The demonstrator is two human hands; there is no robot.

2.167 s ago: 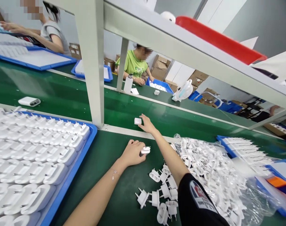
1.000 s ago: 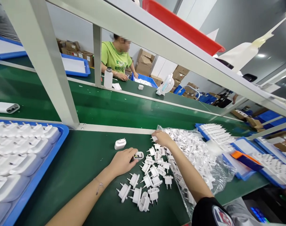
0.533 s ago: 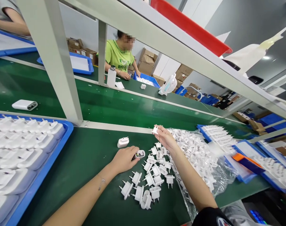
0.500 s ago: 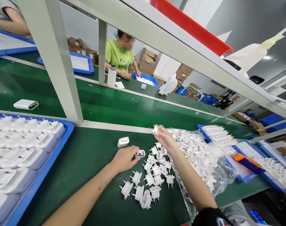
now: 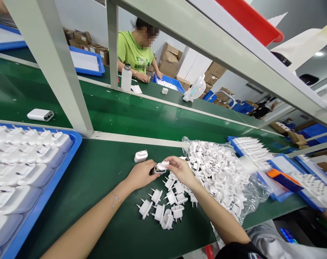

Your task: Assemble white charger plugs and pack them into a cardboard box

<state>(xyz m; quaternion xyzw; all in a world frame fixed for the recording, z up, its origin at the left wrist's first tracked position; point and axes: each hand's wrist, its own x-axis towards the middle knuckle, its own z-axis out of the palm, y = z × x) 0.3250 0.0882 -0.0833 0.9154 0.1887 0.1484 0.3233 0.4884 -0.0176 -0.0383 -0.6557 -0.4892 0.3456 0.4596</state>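
My left hand (image 5: 142,174) grips a white charger housing (image 5: 160,172), its open end showing inner parts. In my right hand (image 5: 180,169) is a white plug cap (image 5: 163,165), held right over that open end; whether the two touch I cannot tell. Behind my left hand a closed white charger (image 5: 141,156) stands on the green table. Loose plug caps (image 5: 158,212) with two pins lie scattered below and right of my hands. A clear plastic bag (image 5: 217,169) heaped with more of them lies beside my right forearm.
A blue tray (image 5: 76,138) with rows of white chargers stands at the left. One white housing (image 5: 41,114) lies on the green belt (image 5: 131,118) behind. A metal post (image 5: 54,68) rises from the table edge. Across the belt sits a person in green (image 5: 138,54). More trays (image 5: 280,169) are at the right.
My right hand has moved left and down, bringing the plug cap from above the pile to the housing's open end. My left hand still holds the housing. The view has shifted slightly.
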